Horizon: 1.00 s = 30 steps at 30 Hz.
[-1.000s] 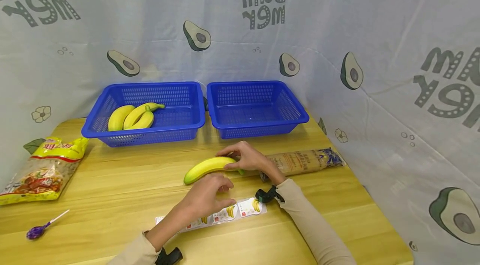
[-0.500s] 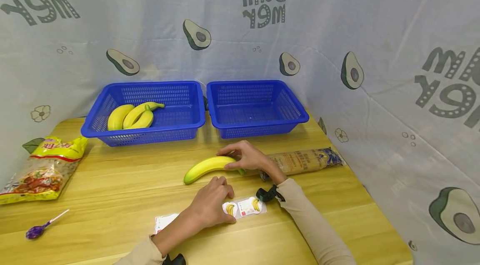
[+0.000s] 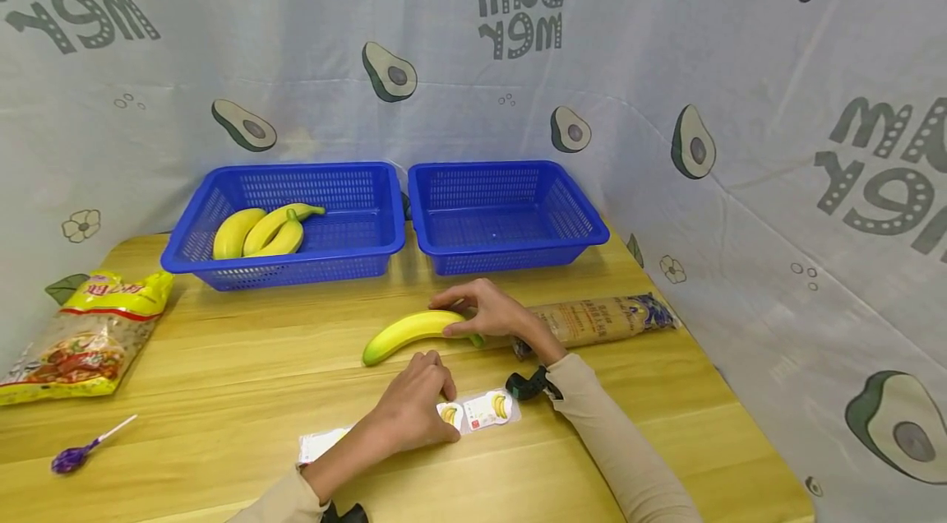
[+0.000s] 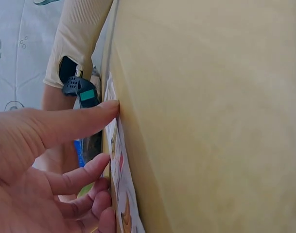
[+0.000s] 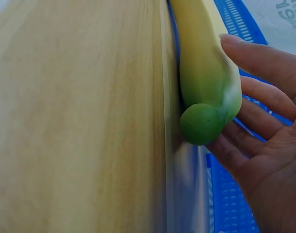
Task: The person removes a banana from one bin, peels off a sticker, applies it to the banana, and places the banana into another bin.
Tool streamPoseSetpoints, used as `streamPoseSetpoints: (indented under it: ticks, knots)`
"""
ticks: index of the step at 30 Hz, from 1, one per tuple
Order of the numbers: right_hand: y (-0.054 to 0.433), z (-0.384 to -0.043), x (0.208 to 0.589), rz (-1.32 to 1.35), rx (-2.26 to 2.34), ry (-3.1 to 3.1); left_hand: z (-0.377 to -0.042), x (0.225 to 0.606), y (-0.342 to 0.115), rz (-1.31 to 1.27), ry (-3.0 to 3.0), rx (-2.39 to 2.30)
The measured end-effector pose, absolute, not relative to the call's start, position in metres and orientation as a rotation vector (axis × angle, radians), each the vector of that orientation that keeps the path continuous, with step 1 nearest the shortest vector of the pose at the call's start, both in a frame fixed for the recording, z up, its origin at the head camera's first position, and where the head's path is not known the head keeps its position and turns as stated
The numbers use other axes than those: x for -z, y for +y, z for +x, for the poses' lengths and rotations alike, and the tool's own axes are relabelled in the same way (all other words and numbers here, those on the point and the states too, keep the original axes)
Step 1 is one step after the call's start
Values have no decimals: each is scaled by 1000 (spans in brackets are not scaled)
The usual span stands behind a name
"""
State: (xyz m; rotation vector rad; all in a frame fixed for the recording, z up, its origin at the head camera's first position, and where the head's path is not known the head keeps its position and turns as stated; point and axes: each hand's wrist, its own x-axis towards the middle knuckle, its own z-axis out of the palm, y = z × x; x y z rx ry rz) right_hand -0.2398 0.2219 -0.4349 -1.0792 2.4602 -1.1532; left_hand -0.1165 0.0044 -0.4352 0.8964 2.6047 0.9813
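We see that the left hand sits lower over the strip than in the first frame, and the strip's right end lies slightly further left than in the second; the right hand and the banana keep their places.

The left hand stands wide, thumb and fingers apart across the strip, covering its middle; in the left wrist view we find the fingertips at its edges. The strip lies on the table, nearer us than the banana, with pictures of bananas on its labels.

The right hand holds the banana by its stem end, thumb on one side, fingers on the other. The banana lies on the table in front of the baskets, its other end pointing left.

We see three bananas together in the left basket, beside the right basket. A tan packet lies behind the right forearm. Over on our left are a yellow bag and, nearer us, a lollipop.
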Motion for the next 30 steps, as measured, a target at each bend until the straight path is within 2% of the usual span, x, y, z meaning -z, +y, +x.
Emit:
streamPoseSetpoints:
  ticks: [15,30]
  knots:
    - [223,-240,434,-1064,1159,2463,-115,434,3,904,2529,-1041]
    - [227,-235,421,-1136,1269,2451,-139,428,-15,999,2099,-1252]
